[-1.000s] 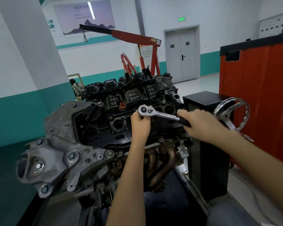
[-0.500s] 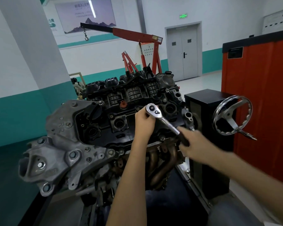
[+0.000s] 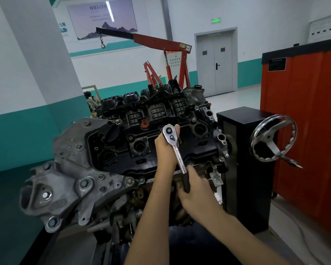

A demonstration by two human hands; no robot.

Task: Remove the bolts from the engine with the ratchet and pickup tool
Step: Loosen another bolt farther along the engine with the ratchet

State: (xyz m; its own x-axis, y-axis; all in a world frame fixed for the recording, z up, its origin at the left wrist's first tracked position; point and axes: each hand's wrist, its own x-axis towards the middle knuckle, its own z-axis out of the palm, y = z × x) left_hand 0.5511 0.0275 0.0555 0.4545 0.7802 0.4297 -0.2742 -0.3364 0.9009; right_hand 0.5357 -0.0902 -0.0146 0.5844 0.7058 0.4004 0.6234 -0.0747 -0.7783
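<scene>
right hand (image 3: pixel 197 192) of ours is closed round the black grip at the near end of the ratchet (image 3: pixel 177 152), fingers wrapped tight. our left hand (image 3: pixel 164 150) curls round the ratchet's round head from behind, one fingertip showing past its far edge. the head sits over the black top cover of the engine (image 3: pixel 122 153), between two round wells and a little right of a small orange cap (image 3: pixel 144 124). what it is seated on is hidden under head and hand, so we cannot tell the bolt. the tool's long axis runs from the head, away from us and a little left, back toward us and slightly right; the chrome shank crosses the cover's near edge and the grip ends below it. our two forearms cover much of the engine's near side. left of the cover a grey cast bracket (image 3: pixel 65 178) with several bolt heads juts toward us. just right of the engine is a black stand (image 3: pixel 245 150) carrying a chrome handwheel (image 3: pixel 273 139), near the right hand's side of the work, and beyond it a red cabinet (image 3: pixel 304 111). behind the engine a red hoist (image 3: pixel 161 42) with a hanging hook reaches across, and a grey double door (image 3: pixel 215 64) is set in the far wall.
</scene>
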